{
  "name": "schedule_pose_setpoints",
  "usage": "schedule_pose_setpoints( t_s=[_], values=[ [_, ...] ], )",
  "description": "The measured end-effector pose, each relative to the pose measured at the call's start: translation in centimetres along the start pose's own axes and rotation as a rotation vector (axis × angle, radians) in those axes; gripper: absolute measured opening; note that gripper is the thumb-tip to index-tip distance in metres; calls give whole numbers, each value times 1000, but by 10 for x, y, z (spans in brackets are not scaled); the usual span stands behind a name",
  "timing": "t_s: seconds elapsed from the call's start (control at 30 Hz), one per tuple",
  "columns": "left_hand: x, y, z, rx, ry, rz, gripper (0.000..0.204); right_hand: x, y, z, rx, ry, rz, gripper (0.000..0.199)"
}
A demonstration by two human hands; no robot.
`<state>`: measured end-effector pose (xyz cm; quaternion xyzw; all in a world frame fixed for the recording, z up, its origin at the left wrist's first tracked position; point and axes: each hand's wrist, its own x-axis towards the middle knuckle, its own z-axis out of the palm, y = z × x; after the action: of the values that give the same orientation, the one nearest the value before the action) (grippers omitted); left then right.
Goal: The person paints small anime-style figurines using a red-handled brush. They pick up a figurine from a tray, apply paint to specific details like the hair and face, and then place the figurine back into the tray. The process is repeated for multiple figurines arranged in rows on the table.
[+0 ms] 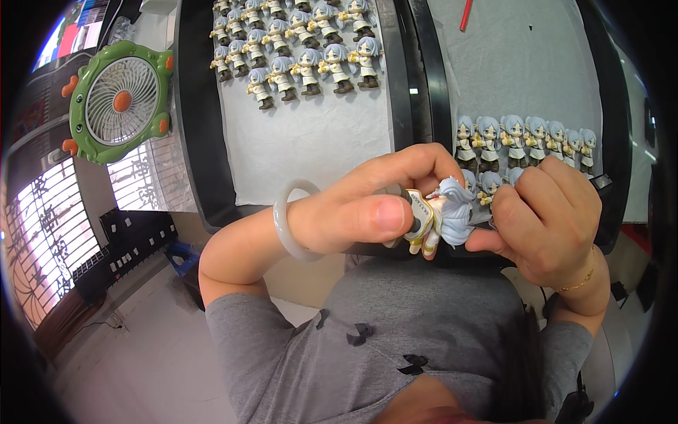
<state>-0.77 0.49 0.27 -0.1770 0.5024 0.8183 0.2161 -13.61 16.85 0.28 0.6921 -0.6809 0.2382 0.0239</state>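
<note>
Head view: left hand (353,208) grips figurine (441,215); right hand (547,219) pinches its head.

Two black trays sit side by side, each lined with a pale grey sheet. The left tray (194,127) carries rows of small grey-haired figurines (296,49) standing upright at its far end. The right tray (424,78) holds a single row of matching figurines (522,138) along its near edge and a red pen (466,14) at the far end.
</note>
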Motion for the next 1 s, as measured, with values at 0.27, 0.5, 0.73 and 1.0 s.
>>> schedule_pose_setpoints(
  t_s=[0.27,0.5,0.73,1.0],
  values=[
    [1,-1,-3,9,-12,-4,107,-1,0,0,-2,-6,4,42],
    [3,-4,-5,-36,-35,21,102,0,1,-1,47,-12,30,40],
    [7,-14,-14,40,-171,222,97,-1,4,7,320,-4,169,38],
    [11,-22,-21,116,-259,377,96,-1,4,8,319,-44,200,41]
  ],
)
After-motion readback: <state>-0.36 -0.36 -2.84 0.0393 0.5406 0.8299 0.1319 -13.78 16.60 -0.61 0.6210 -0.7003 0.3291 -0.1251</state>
